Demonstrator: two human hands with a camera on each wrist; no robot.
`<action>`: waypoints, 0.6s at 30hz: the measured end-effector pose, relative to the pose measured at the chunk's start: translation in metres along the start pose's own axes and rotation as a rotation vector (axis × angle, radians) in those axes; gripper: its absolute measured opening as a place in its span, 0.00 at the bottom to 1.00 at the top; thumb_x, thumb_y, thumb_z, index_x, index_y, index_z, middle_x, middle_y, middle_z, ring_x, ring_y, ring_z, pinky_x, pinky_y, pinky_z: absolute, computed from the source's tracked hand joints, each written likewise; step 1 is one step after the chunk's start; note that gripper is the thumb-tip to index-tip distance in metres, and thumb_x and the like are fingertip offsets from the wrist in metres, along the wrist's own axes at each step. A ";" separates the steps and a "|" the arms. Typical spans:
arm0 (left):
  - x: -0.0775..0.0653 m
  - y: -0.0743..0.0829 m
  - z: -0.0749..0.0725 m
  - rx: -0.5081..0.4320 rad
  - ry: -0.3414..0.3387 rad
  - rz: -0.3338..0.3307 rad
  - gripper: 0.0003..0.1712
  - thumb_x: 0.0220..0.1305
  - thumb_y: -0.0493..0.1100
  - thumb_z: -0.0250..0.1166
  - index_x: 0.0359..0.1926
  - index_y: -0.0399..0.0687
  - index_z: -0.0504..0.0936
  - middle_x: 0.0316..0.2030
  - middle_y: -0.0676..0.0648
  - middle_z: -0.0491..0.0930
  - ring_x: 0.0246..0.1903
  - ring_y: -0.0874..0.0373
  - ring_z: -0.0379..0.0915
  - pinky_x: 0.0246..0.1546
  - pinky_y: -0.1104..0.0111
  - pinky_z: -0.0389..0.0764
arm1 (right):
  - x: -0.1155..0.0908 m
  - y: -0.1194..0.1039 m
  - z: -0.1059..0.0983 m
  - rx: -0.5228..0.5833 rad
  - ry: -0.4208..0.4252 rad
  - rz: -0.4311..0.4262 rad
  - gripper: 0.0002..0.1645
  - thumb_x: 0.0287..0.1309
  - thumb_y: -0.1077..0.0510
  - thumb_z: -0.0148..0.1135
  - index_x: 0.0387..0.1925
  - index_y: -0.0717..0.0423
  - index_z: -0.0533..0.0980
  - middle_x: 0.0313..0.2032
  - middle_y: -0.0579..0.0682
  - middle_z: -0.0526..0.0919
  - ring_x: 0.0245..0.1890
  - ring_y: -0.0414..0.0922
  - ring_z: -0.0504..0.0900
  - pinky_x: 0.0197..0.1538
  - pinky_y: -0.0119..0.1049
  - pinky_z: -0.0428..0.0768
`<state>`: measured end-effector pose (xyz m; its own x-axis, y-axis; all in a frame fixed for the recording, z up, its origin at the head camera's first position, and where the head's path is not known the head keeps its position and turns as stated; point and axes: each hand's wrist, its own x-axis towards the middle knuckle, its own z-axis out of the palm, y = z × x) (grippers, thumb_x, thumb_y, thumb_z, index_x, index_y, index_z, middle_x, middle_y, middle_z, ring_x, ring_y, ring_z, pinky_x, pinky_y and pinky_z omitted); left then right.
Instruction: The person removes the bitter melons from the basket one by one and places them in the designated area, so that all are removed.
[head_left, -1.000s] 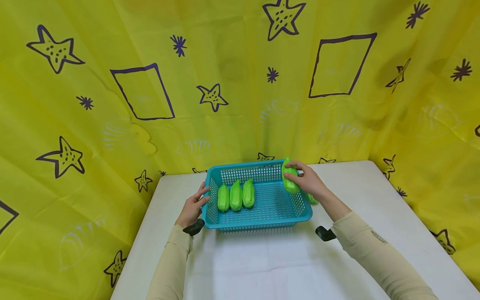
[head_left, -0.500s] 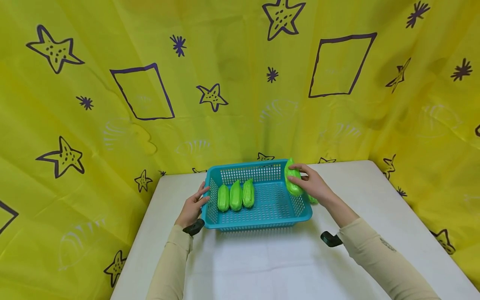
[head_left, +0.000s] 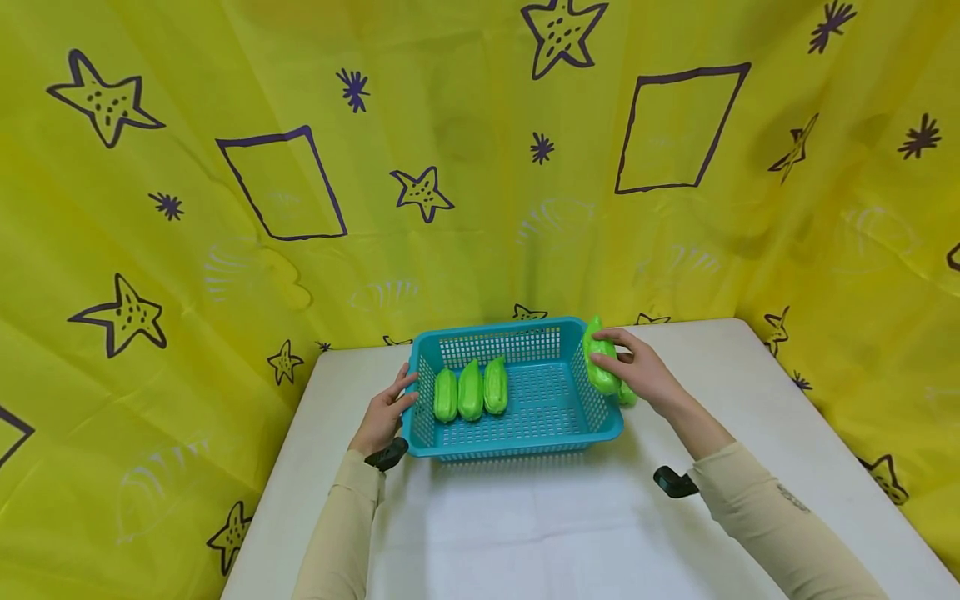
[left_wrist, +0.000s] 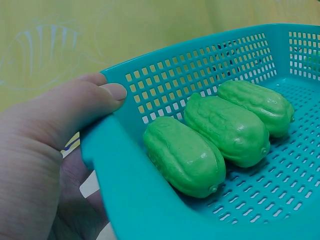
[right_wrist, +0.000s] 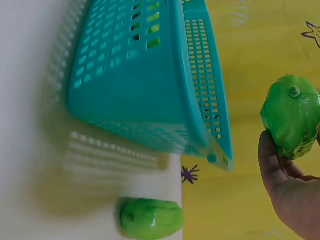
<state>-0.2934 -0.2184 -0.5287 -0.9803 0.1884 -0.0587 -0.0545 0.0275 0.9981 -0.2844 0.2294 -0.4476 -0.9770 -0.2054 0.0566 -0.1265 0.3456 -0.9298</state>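
A teal perforated plastic basket (head_left: 525, 450) stands on the white table. My left hand (head_left: 381, 417) grips its left rim, thumb (left_wrist: 116, 91) over the edge and fingers outside. Inside, toward that end, three glossy green ridged gourds lie side by side: a left one (head_left: 446, 396), a middle one (left_wrist: 227, 131) and a right one (left_wrist: 257, 105). My right hand (head_left: 641, 367) holds another green gourd (head_left: 602, 358) raised at the basket's right rim; the right wrist view shows it apart from the basket. One more gourd (right_wrist: 151, 218) rests on the table beyond that end, partly hidden in the head view.
The white table (head_left: 517, 533) extends in front of and to both sides of the basket. A yellow curtain (head_left: 480, 250) with dark starfish drawings hangs close behind the table and along its sides.
My right hand has moved rightward with the gourd, from above the basket's inside right end to its right rim. The left hand and the basket stay nearly still.
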 end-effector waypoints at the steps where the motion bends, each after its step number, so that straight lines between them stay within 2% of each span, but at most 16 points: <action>1: 0.000 0.000 0.000 0.000 -0.002 0.001 0.30 0.73 0.40 0.56 0.73 0.42 0.62 0.76 0.59 0.45 0.75 0.53 0.38 0.67 0.58 0.60 | -0.001 0.002 -0.003 -0.002 0.004 -0.003 0.32 0.67 0.48 0.60 0.67 0.58 0.65 0.66 0.62 0.63 0.61 0.64 0.71 0.49 0.38 0.79; 3: 0.000 0.001 0.000 0.001 -0.001 0.001 0.30 0.73 0.40 0.56 0.73 0.42 0.63 0.76 0.59 0.45 0.75 0.53 0.38 0.67 0.58 0.61 | -0.001 0.006 -0.008 -0.014 0.014 -0.008 0.32 0.68 0.48 0.59 0.67 0.58 0.65 0.67 0.62 0.62 0.61 0.65 0.69 0.52 0.39 0.77; 10: 0.000 0.001 0.000 0.008 0.007 -0.009 0.30 0.73 0.40 0.56 0.73 0.43 0.63 0.76 0.59 0.45 0.75 0.53 0.38 0.67 0.57 0.60 | -0.002 0.025 -0.029 -0.047 0.047 -0.007 0.34 0.69 0.50 0.58 0.69 0.59 0.63 0.69 0.65 0.59 0.63 0.68 0.65 0.59 0.54 0.72; 15: 0.000 0.002 0.000 0.006 -0.001 -0.008 0.30 0.73 0.40 0.56 0.73 0.43 0.63 0.76 0.60 0.45 0.75 0.52 0.37 0.68 0.55 0.59 | -0.004 0.038 -0.042 -0.095 0.080 -0.002 0.34 0.69 0.49 0.57 0.69 0.62 0.62 0.67 0.68 0.61 0.62 0.68 0.65 0.56 0.47 0.74; 18: 0.000 0.002 0.000 0.011 0.001 -0.010 0.30 0.73 0.40 0.56 0.73 0.43 0.63 0.76 0.60 0.44 0.75 0.52 0.37 0.68 0.54 0.59 | -0.004 0.047 -0.050 -0.128 0.096 0.000 0.34 0.69 0.49 0.57 0.69 0.63 0.62 0.66 0.70 0.62 0.62 0.69 0.65 0.56 0.49 0.74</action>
<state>-0.2932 -0.2182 -0.5266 -0.9799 0.1870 -0.0688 -0.0624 0.0401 0.9972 -0.2948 0.2923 -0.4733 -0.9882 -0.1188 0.0966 -0.1410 0.4605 -0.8764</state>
